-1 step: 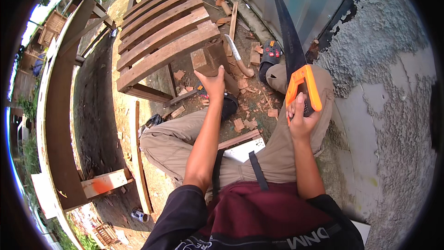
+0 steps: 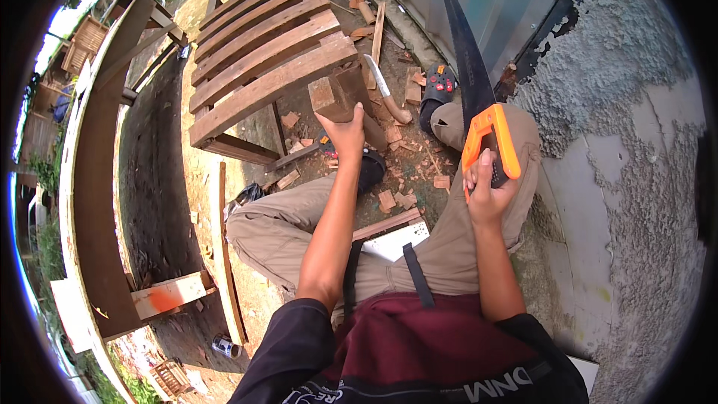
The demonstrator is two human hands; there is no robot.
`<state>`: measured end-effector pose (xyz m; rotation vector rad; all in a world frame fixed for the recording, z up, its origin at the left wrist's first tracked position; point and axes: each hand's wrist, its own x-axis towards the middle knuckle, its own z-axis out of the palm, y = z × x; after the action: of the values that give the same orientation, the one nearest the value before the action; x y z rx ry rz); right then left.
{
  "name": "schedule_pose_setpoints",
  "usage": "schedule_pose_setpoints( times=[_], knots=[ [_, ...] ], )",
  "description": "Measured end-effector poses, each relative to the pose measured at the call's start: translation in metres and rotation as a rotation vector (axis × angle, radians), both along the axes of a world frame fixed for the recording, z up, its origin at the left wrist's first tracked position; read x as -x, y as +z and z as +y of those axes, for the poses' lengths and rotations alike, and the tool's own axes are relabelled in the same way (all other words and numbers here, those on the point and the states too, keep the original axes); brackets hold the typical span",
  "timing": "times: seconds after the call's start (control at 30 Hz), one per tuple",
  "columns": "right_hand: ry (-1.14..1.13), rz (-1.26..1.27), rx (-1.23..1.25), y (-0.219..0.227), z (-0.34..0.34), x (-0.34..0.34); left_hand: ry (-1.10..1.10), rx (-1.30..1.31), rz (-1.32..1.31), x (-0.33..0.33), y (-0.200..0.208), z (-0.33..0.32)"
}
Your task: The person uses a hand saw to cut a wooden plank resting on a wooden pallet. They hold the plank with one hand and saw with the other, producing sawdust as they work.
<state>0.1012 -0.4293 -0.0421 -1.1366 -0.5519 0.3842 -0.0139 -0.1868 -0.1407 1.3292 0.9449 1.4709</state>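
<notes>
My left hand (image 2: pixel 342 129) is wrapped round the near end of a thick wooden post (image 2: pixel 327 97), just beside the slatted wooden bench (image 2: pixel 269 67). The post's far part runs in against the bench's end. In my right hand (image 2: pixel 488 188) is a handsaw (image 2: pixel 471 75), its orange handle gripped and its dark blade pointing up and away. The blade stands over my right knee, apart from the post. A machete (image 2: pixel 385 90) with a curved wooden handle lies on the ground between the bench and my right foot.
Wood chips and offcuts (image 2: pixel 387 200) litter the ground between my feet. To the left stands a long wooden frame (image 2: pixel 101 179), with a loose plank (image 2: pixel 224 254) and a can (image 2: pixel 226 346) near it. A rough grey wall (image 2: pixel 621 179) rises close on the right, and a metal sheet (image 2: pixel 501 0) stands ahead.
</notes>
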Motion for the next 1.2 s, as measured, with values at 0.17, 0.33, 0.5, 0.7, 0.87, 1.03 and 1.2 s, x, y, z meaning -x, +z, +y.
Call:
schedule_pose_setpoints(
  times=[0.17, 0.33, 0.5, 0.7, 0.87, 1.03, 1.2],
  knots=[
    [0.045, 0.009, 0.030, -0.003, 0.010, 0.002, -0.100, -0.003, 0.276, 0.008, -0.014, 0.030],
    [0.042, -0.036, 0.032, -0.005, 0.007, 0.005, 0.042, -0.065, 0.244, -0.012, 0.013, 0.028],
    [0.064, -0.016, 0.040, -0.004, 0.008, 0.014, 0.067, -0.124, 0.440, 0.000, 0.007, 0.044],
    [0.077, -0.040, 0.049, -0.010, 0.005, 0.009, 0.065, -0.155, 0.376, -0.026, 0.034, 0.030],
    [0.013, 0.038, 0.055, -0.002, 0.007, 0.013, 0.026, -0.072, 0.315, -0.042, 0.018, 0.036],
    [0.047, 0.006, 0.067, -0.008, 0.008, 0.009, -0.031, 0.007, 0.257, -0.035, -0.013, 0.037],
    [0.039, 0.037, 0.125, 0.000, 0.008, 0.010, -0.014, 0.003, 0.349, -0.024, 0.002, 0.032]
  ],
)
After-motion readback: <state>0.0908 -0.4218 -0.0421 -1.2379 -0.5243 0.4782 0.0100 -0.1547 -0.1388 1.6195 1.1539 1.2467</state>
